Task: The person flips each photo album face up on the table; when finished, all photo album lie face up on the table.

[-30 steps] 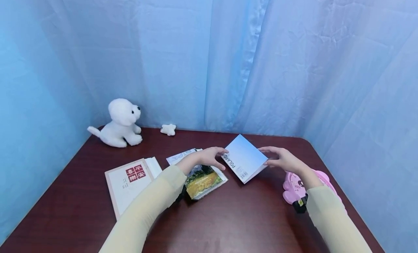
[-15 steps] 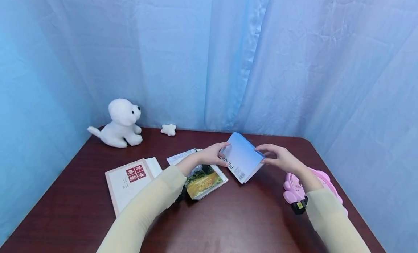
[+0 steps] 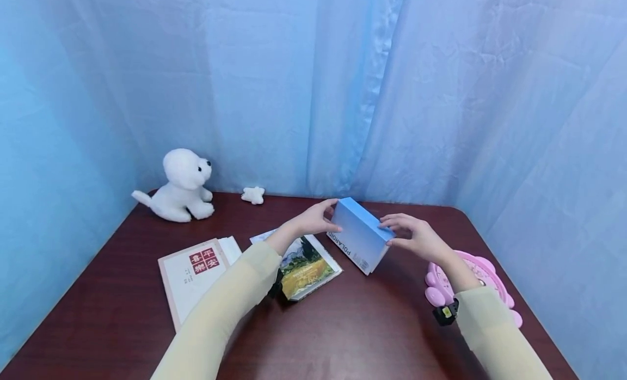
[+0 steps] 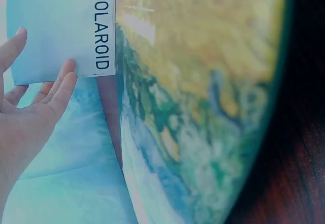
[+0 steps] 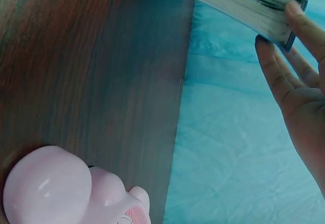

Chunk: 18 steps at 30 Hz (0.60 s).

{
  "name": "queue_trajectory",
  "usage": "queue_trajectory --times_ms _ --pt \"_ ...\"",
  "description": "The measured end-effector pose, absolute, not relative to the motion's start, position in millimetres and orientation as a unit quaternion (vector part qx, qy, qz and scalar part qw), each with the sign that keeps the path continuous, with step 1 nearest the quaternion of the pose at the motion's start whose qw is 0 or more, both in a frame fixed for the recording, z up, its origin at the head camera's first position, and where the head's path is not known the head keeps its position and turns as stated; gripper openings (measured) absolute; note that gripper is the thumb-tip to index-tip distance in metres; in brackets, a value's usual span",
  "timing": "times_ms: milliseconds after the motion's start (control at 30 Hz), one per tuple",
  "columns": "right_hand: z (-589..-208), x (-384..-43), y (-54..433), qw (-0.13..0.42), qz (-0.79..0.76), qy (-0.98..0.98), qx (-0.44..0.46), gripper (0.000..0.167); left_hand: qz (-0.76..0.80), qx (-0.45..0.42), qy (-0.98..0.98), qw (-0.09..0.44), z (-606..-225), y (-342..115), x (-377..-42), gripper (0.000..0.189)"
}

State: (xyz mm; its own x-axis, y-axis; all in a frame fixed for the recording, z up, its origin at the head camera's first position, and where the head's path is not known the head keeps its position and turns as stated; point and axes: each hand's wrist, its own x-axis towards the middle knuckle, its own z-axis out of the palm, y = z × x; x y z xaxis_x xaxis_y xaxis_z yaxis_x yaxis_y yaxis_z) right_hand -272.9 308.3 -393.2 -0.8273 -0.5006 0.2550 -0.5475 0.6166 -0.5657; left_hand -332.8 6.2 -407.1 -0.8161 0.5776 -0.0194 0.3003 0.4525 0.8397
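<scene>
A pale-blue book [image 3: 360, 236] marked POLAROID stands on edge on the table, slightly tilted, its blue spine facing up. At its left end my left hand [image 3: 313, 219] grips the book, thumb on the front cover and fingers about the far side. My right hand [image 3: 413, 236] holds the upper right corner between thumb and fingers. In the right wrist view the page edges [image 5: 238, 5] show beside the right thumb. A book with a painted landscape cover [image 3: 308, 265] lies under the left wrist and fills much of the left wrist view.
A white book with red characters [image 3: 196, 271] lies at left, partly behind the sleeve. A white plush dog [image 3: 181, 187] and small white plush piece [image 3: 253, 195] sit at the back left. A pink toy-like object with a dial [image 3: 436, 296] lies under the right forearm.
The blue book has been turned more upright, so its spine now shows on top. My left hand has risen slightly along its left end; my right hand has shifted a little left.
</scene>
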Motion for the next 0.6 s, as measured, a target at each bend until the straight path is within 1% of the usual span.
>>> queue_trajectory --times_ms 267,433,600 --pt "-388 -268 310 0.033 0.357 -0.893 0.271 0.053 0.482 0.263 0.823 0.146 -402 5 -334 0.068" --pt "-383 -267 309 0.022 0.357 -0.894 0.268 0.058 0.51 0.263 0.807 0.142 -397 6 -332 0.065" --pt "-381 -267 307 0.02 0.339 -0.898 0.279 0.06 0.528 0.264 0.797 0.125 -391 8 -332 0.064"
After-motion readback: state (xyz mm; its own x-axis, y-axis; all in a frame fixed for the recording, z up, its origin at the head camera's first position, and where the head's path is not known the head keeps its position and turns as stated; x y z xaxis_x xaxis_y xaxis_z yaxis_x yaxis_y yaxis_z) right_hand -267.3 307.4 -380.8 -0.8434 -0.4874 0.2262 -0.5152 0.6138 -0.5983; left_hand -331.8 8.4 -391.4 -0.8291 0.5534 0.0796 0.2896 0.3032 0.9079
